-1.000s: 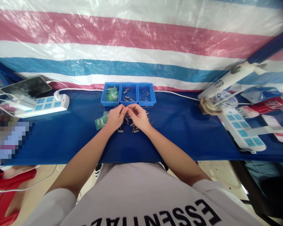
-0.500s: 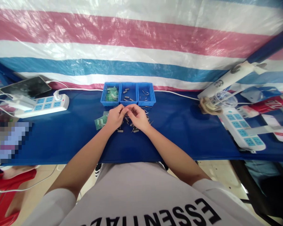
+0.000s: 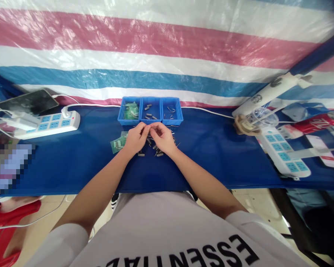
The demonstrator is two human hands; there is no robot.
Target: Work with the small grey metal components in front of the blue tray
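At the long blue-covered table (image 3: 211, 155), we read black upside-down "ESSENTIA" lettering (image 3: 210, 256) on the light-grey fabric T-shirt (image 3: 169, 218). Our left hand (image 3: 137, 137) and right hand (image 3: 161, 138) curl together, their grip's contents hidden from us; beneath them lie small silver cylindrical metal parts (image 3: 141, 155).

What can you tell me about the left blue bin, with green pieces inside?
The bin is blue, open-topped and plastic-looking, with raised walls. It sits upright on the table, at the left end of a row of three, close beside the middle bin. Green pieces lie heaped inside, their details too small to tell. The left hand is just in front, not holding it.
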